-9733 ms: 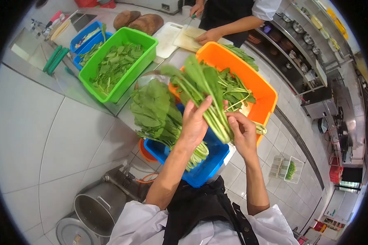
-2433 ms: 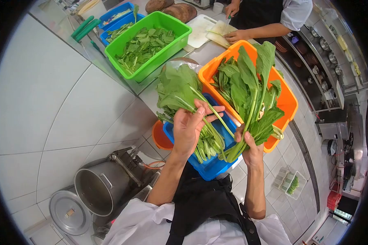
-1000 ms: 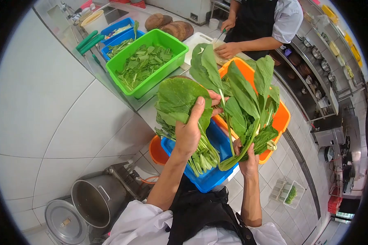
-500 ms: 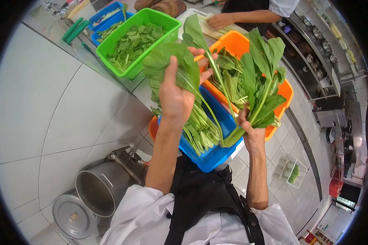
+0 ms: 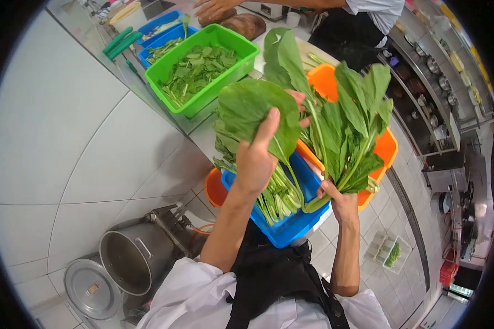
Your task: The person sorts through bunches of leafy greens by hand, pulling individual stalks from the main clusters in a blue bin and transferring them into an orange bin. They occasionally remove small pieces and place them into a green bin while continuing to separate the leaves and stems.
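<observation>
My left hand [image 5: 255, 167] is closed on a broad leaf [image 5: 247, 104] of a leafy green, its thumb pressed on the blade. My right hand [image 5: 340, 203] grips the base of the same leafy green bunch [image 5: 362, 109], whose other leaves fan upward. Both hands are above a blue bin [image 5: 292, 237] holding long green stalks [image 5: 280, 200] with leaves. Behind the bunch, an orange bin [image 5: 388, 147] is partly hidden. Up and to the left, a green bin [image 5: 246, 59] contains cut leaves [image 5: 200, 68].
A co-worker's hand [image 5: 217, 8] reaches over brown rounded objects [image 5: 244, 26] at the back. Green-handled tools [image 5: 121, 44] lie by the wall. A large metal pot [image 5: 127, 260] and its lid [image 5: 93, 288] are at lower left. A clear crate [image 5: 387, 252] sits on the floor.
The view has shifted slightly. My left hand has moved closer to my right with the leaf still held. The co-worker's hand has left the cutting board and moved left toward the brown objects.
</observation>
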{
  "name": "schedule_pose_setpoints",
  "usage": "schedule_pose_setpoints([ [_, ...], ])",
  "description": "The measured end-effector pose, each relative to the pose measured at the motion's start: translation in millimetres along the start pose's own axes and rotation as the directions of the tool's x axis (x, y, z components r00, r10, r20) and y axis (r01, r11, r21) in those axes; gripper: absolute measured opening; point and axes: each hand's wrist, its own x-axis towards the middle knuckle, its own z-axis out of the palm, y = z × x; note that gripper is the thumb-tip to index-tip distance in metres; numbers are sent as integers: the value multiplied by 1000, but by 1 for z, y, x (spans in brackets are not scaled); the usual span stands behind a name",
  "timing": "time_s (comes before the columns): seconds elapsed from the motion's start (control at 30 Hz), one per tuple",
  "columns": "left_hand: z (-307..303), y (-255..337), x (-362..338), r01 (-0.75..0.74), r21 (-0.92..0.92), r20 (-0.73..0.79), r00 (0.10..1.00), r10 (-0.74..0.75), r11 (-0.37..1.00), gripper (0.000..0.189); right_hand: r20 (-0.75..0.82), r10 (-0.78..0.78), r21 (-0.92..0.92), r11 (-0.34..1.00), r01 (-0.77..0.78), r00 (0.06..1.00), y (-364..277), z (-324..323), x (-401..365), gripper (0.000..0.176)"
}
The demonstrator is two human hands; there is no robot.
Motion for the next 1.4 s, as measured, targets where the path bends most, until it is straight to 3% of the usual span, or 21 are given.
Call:
schedule_pose_setpoints([
  [0.1, 3, 3, -3, -43, 1, 49, 998, 43, 999, 41, -23, -11, 112, 994, 14, 1000, 1, -2, -1, 31],
  [0.3, 5, 3, -1, -61, 20, 81, 995, 59, 998, 41, 13, -22, 72, 997, 21, 1000, 2, -8, -3, 35],
  [0.4, 6, 3, 0, -58, 8, 47, 997, 57, 998, 36, 33, -18, 66, 998, 16, 999, 4, -10, -3, 36],
  [0.47, 2, 3, 2, -99, 145, -6, 995, 101, 985, 28, 46, -13, 60, 998, 10, 999, 6, -14, -5, 37],
  [0.6, -8, 5, 6, -54, 136, -76, 995, 65, 989, 25, 139, -27, 17, 1000, 25, 990, 11, -21, -6, 39],
  [0.67, -7, 2, 8, -63, 221, -164, 981, 101, 973, 35, 155, -53, -2, 999, 54, 987, 14, -25, -7, 42],
  [0.7, -10, -4, 11, -82, 175, -162, 981, 110, 981, 52, 193, -80, 77, 995, 66, 978, 18, -25, -8, 45],
  [0.73, -13, -8, 10, -80, 168, -158, 982, 107, 983, 52, 233, -108, 158, 985, 72, 966, 21, -26, -8, 50],
  [0.8, -16, -10, 4, -26, 352, -62, 997, 51, 936, 57, 263, -129, 64, 991, 116, 956, 23, -28, -10, 59],
  [0.87, -18, -9, 2, 7, 373, -68, 997, 20, 928, 62, 208, -135, -3, 990, 138, 969, 21, -24, -13, 61],
  [0.93, -18, 3, 7, 59, 389, 43, 996, -82, 919, 64, 226, -136, 22, 991, 135, 965, 23, -25, -13, 61],
  [1.0, -18, 5, 10, 98, 330, 17, 994, -110, 939, 56, 237, -141, 45, 990, 134, 961, 22, -23, -11, 62],
  [1.07, -22, -2, 14, 92, -3, -27, 995, -93, 996, 48, 179, -137, 52, 990, 129, 974, 18, -17, -11, 60],
  [1.13, -19, -2, 13, 127, -42, -34, 991, -128, 991, 47, 205, -51, 45, 998, 42, 977, 16, -19, -11, 63],
  [1.2, -15, -1, 13, 181, -117, -46, 981, -187, 977, 44, 106, 44, 197, 978, -64, 993, 9, -13, -11, 57],
  [1.33, -11, -8, 8, 224, -137, -68, 970, -235, 965, 46, 198, 32, 134, 989, -60, 980, 9, -16, -9, 50],
  [1.4, -15, -14, 10, 161, 303, -64, 987, -149, 939, 53, 167, 36, 134, 989, -59, 985, 12, -15, -11, 50],
])
